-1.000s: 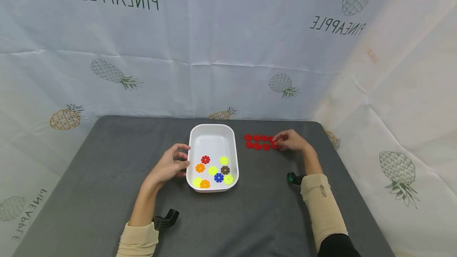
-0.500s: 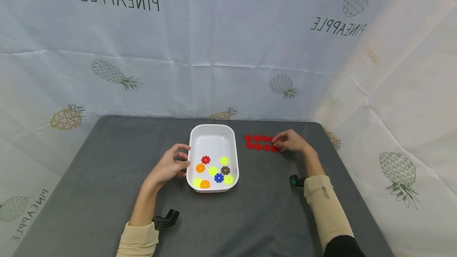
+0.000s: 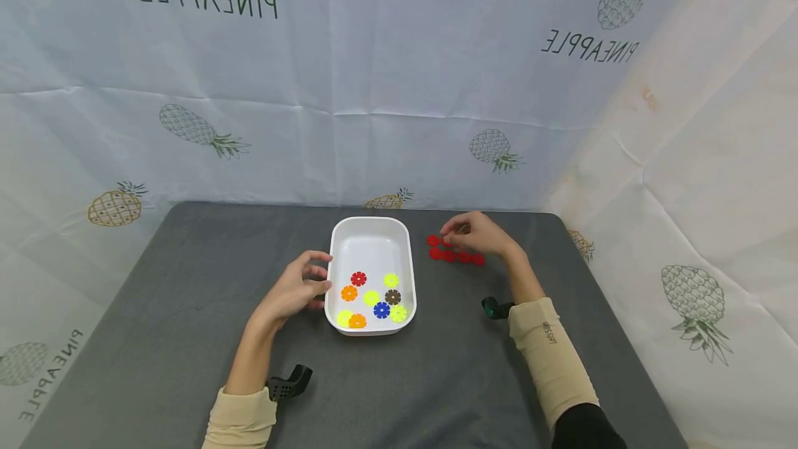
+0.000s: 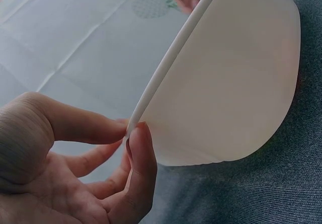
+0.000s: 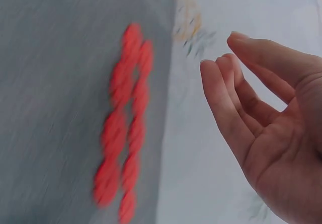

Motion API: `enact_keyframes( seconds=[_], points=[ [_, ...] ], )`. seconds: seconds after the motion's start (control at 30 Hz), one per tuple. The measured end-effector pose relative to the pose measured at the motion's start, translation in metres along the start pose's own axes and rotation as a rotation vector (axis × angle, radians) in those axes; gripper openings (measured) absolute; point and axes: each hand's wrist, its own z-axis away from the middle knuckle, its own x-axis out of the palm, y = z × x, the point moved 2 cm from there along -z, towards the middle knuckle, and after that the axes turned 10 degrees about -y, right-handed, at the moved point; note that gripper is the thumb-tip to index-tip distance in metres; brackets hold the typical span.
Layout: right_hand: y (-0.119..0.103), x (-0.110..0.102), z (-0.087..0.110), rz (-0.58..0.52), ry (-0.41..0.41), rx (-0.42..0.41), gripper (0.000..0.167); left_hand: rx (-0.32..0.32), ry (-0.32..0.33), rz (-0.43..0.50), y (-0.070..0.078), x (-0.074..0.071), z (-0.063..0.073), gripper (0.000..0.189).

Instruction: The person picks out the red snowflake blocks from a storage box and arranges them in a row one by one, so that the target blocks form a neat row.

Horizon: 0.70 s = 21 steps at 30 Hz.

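My left hand (image 3: 295, 289) pinches the left rim of a white tray (image 4: 221, 78) between thumb and fingers. Several notched plastic discs lie in the tray's near half: a red disc (image 3: 358, 279), a blue disc (image 3: 382, 310), a brown disc (image 3: 393, 297), and orange and yellow ones. To the tray's right, red notched discs (image 3: 449, 256) are laid out on the table in two rows. Above the back row hovers my right hand (image 3: 480, 233), hiding part of it. The right wrist view shows that hand's thumb and fingertips apart, holding nothing.
A dark grey cloth covers the table (image 3: 374, 393). White curtains printed with pineapples (image 3: 399, 75) hang behind it and at both sides. Each wrist wears a black camera mount, such as the left one (image 3: 289, 383).
My right hand has moved left and back from the right end of the red rows, uncovering the front row's last disc. The left hand and the tray have stayed in place.
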Motion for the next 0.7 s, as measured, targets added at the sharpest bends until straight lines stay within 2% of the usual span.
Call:
enact_keyframes(
  seconds=[0.2, 0.4, 0.53, 0.7],
  points=[
    [-0.050, 0.018, -0.026, -0.005, -0.076, -0.062, 0.026, 0.010, -0.005, 0.002, -0.001, 0.000, 0.000, 0.056],
    [-0.091, 0.044, -0.064, 0.010, -0.244, -0.109, 0.029, 0.002, -0.006, 0.005, 0.000, -0.001, 0.000, 0.056],
    [-0.106, 0.065, -0.090, -0.004, -0.387, -0.088, 0.029, 0.001, -0.006, 0.009, 0.000, 0.000, 0.000, 0.056],
    [-0.111, 0.091, -0.114, -0.036, -0.524, -0.007, 0.023, -0.005, -0.007, 0.019, 0.000, 0.000, -0.001, 0.055]
  ],
)
